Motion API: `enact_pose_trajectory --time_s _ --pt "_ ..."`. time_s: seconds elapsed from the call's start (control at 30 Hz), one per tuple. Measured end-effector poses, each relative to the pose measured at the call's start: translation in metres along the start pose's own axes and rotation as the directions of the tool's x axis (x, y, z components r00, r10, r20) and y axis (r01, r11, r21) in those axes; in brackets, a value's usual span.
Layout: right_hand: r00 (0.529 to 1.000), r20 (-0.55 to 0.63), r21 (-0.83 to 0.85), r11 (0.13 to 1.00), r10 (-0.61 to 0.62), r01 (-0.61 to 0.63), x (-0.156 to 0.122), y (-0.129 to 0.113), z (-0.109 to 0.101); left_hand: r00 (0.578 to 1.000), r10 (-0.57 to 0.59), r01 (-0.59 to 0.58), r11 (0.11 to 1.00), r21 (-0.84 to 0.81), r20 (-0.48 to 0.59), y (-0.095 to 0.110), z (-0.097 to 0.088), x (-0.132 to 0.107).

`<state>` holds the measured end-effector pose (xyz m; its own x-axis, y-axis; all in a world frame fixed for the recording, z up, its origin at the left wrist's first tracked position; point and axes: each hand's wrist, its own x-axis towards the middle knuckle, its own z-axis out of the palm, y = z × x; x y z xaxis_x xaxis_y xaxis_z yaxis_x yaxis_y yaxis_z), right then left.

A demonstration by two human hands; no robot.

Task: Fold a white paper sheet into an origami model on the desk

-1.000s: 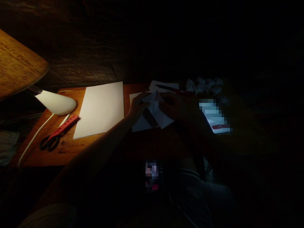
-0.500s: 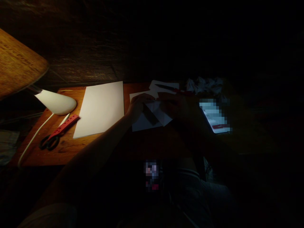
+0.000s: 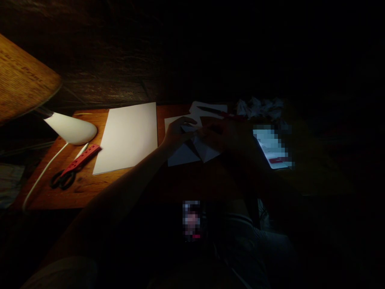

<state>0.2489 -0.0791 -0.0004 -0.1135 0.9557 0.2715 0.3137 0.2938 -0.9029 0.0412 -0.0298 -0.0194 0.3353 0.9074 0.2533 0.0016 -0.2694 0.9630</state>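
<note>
Dim light falls on a small piece of folded white paper [image 3: 207, 151] between my hands. My left hand [image 3: 178, 130] grips its left side, fingers curled over the upper edge. From the right, my right hand [image 3: 216, 134] is closed on the paper too, mostly in shadow, so its fingers are hard to make out. Beneath the hands lies another white sheet [image 3: 182, 156], flat on the wooden table [image 3: 126, 188]. Just behind them is a further piece of white paper [image 3: 210, 106] with dark-bladed, red-handled scissors [image 3: 227, 114] across it.
A stack of white paper [image 3: 129, 138] lies left of my hands. Beyond it stand a lamp [image 3: 72, 129] and scissors with a red blade cover [image 3: 76, 165]. At right are a lit phone [image 3: 272, 148] and several crumpled or folded paper pieces [image 3: 260, 108].
The folded paper has turned and shifted slightly toward me, its lower corner now further down and left. My left fingers have lifted and reached a little to the right.
</note>
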Motion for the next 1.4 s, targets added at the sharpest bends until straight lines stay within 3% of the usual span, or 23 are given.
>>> enact_pose_trajectory --time_s 0.2,0.37,0.6,0.83,0.97,1.13,1.4 --pt "1.000 0.001 -0.023 1.000 0.012 -0.012 0.000 -0.014 -0.002 0.992 -0.110 0.105 0.989 -0.101 -0.053 -0.006 0.002 0.001" --pt "1.000 0.018 -0.018 1.000 0.001 0.000 -0.001 -0.010 -0.002 0.988 -0.146 0.142 0.987 -0.071 -0.054 -0.005 0.002 0.001" --pt "0.996 0.045 0.043 0.996 -0.082 0.080 0.002 0.002 0.007 0.991 -0.130 0.131 0.990 0.045 -0.028 0.007 0.005 -0.003" --pt "0.995 0.056 0.013 0.997 -0.076 0.076 0.002 0.004 0.010 1.000 -0.020 0.019 0.992 0.123 0.005 0.012 0.007 -0.004" --pt "0.998 0.064 0.034 0.999 -0.004 0.002 0.000 -0.003 0.010 0.999 -0.036 0.037 0.998 0.041 -0.012 0.009 0.007 -0.003" --pt "0.999 0.036 0.027 0.999 0.020 -0.021 0.001 -0.013 0.005 0.989 -0.093 0.079 0.989 -0.123 -0.117 0.007 0.006 -0.001" --pt "1.000 -0.002 0.011 1.000 0.010 -0.010 0.001 -0.012 0.002 0.974 -0.127 0.099 0.983 -0.155 -0.186 0.001 0.001 -0.001"
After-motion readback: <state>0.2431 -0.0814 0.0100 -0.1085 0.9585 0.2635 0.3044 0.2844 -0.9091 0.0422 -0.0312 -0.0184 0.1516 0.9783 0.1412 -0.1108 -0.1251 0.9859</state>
